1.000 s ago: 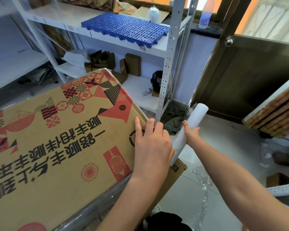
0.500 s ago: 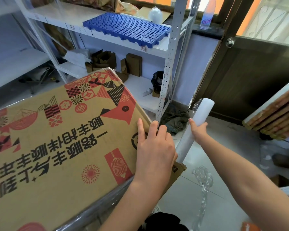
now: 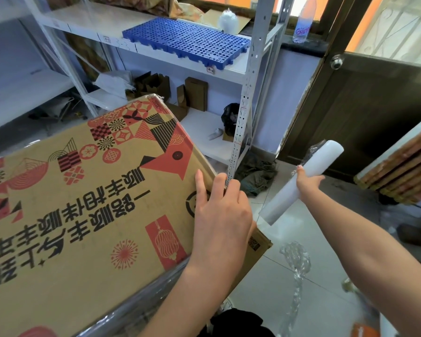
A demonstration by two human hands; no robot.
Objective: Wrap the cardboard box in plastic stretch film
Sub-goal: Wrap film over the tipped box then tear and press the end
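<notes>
Close to the person, a shiny band of plastic film (image 3: 136,305) already lies along the near side of the cardboard box (image 3: 83,215), which is big, printed with red and black patterns, and tipped a little, filling the left part of the view. The left hand (image 3: 220,215) lies flat on the box's right edge with its fingers straight, pressing down and gripping nothing. If this hand lifts or slides, the film under it could come loose and the box could shift or tip. A bit farther out, the right hand (image 3: 308,182) has its fingers curled round the middle of the white film roll (image 3: 301,184), holding it slanted in the air, apart from the box. A thin sheet of film seems to run from the roll back to the box, but it is hard to see. If the roll is pulled too hard, the film could tear or bunch into a string. If it is pulled too softly, the film will sag and wrinkle. On the floor (image 3: 265,300) below, a twisted scrap of film (image 3: 295,263) lies near the feet and could catch a foot. Farther away, the metal shelf post (image 3: 243,113) stands just past the box corner, so the roll or box could bump it when going round.
</notes>
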